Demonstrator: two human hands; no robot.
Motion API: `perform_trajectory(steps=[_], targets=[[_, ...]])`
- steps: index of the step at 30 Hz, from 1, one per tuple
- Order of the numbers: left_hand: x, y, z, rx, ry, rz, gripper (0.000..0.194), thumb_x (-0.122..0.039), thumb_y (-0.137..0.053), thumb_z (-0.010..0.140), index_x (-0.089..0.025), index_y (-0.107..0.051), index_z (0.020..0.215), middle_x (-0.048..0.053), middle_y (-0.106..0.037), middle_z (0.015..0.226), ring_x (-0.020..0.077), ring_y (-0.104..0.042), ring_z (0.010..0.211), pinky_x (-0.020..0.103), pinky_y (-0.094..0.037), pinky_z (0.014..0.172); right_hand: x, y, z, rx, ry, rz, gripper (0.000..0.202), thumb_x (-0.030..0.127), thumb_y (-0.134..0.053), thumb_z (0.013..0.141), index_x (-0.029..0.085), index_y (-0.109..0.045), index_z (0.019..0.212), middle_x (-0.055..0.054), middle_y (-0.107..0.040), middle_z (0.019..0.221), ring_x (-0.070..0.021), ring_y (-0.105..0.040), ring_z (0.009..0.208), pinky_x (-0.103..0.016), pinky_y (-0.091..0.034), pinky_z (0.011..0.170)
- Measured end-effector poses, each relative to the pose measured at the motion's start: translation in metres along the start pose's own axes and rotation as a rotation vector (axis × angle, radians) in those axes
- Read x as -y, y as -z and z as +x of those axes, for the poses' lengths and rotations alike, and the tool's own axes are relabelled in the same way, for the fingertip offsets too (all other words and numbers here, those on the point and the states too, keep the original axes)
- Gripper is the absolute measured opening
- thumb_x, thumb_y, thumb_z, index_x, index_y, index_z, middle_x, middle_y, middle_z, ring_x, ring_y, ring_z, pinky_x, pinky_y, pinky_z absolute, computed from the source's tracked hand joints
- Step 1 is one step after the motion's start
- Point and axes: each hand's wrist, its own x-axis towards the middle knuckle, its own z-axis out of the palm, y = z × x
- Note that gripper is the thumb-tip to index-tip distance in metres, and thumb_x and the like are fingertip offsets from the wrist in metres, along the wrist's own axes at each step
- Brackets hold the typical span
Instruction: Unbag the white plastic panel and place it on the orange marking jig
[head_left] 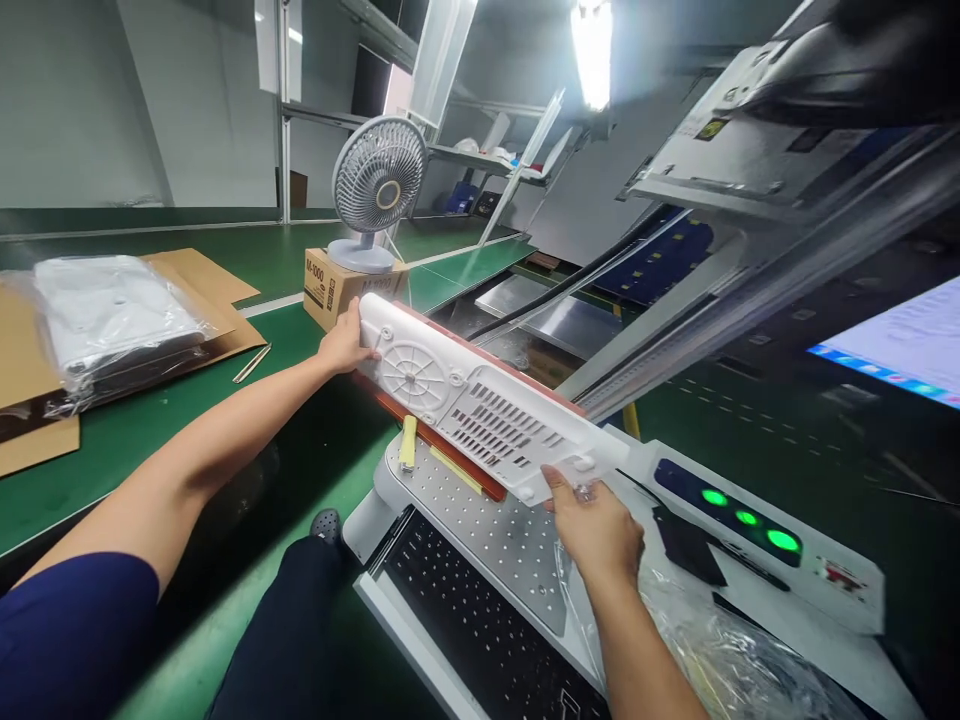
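A long white plastic panel (457, 405) with slotted vents and a round spoked pattern is held up between my two hands. My left hand (347, 340) grips its far left end, with the thumb on the near face. At the right end my right hand (596, 525) pinches the lower corner. Below the panel is a perforated metal plate (480, 540) on a machine bed. On that plate an orange-brown strip (491, 487) shows under the panel, with a piece of yellow tape (408, 443) beside it.
A grey fan (379, 185) stands on a cardboard box (322, 285) at the back. Bagged white parts (120, 310) lie on cardboard on the green table (172, 430). Right of the bed are a control panel with green lights (742, 515), crumpled clear plastic (727, 650) and a machine arm (720, 170) overhead.
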Motion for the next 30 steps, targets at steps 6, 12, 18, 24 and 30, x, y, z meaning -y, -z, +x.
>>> perform_trajectory(steps=[6, 12, 18, 24, 30], targets=[[-0.036, 0.014, 0.013, 0.019, -0.304, 0.165, 0.109, -0.066, -0.075, 0.096, -0.021, -0.023, 0.18, 0.021, -0.01, 0.19, 0.0442, -0.002, 0.176, 0.064, -0.01, 0.14, -0.002, 0.012, -0.002, -0.071, 0.057, 0.042, 0.054, 0.074, -0.058, 0.095, 0.023, -0.072, 0.101, -0.015, -0.079, 0.092, -0.0398, -0.07, 0.09, -0.048, -0.051, 0.086], [-0.073, 0.018, 0.026, 0.177, -0.488, 0.232, 0.085, -0.072, -0.054, 0.103, -0.026, -0.043, 0.174, 0.015, -0.036, 0.183, 0.0446, -0.019, 0.173, 0.073, 0.006, 0.136, 0.016, 0.024, -0.004, -0.062, 0.066, 0.115, 0.045, 0.065, -0.059, 0.092, 0.023, -0.072, 0.101, -0.013, -0.079, 0.083, -0.0415, -0.071, 0.098, -0.046, -0.048, 0.084], [-0.072, 0.016, 0.028, 0.144, -0.51, 0.206, 0.072, -0.069, -0.055, 0.102, -0.027, -0.059, 0.161, 0.017, -0.058, 0.163, 0.0418, -0.041, 0.158, 0.069, 0.003, 0.136, 0.024, 0.03, -0.007, -0.059, 0.04, 0.166, 0.042, 0.06, -0.063, 0.09, 0.021, -0.074, 0.098, -0.013, -0.079, 0.081, -0.0425, -0.071, 0.097, -0.047, -0.044, 0.081], [-0.074, 0.012, 0.031, 0.145, -0.489, 0.205, 0.067, -0.062, -0.059, 0.102, -0.025, -0.059, 0.158, 0.018, -0.057, 0.163, 0.0427, -0.037, 0.159, 0.072, 0.005, 0.135, 0.026, 0.033, -0.012, -0.014, -0.015, 0.187, 0.041, 0.057, -0.065, 0.096, 0.021, -0.077, 0.111, -0.01, -0.079, 0.081, -0.0398, -0.07, 0.1, -0.044, -0.045, 0.086], [-0.077, 0.016, 0.032, 0.177, -0.463, 0.222, 0.068, -0.062, -0.06, 0.103, -0.025, -0.058, 0.16, 0.018, -0.055, 0.166, 0.0423, -0.034, 0.164, 0.073, 0.006, 0.135, 0.026, 0.032, -0.011, -0.008, 0.0, 0.142, 0.042, 0.057, -0.064, 0.1, 0.019, -0.078, 0.112, -0.012, -0.079, 0.086, -0.0395, -0.071, 0.101, -0.043, -0.046, 0.089]])
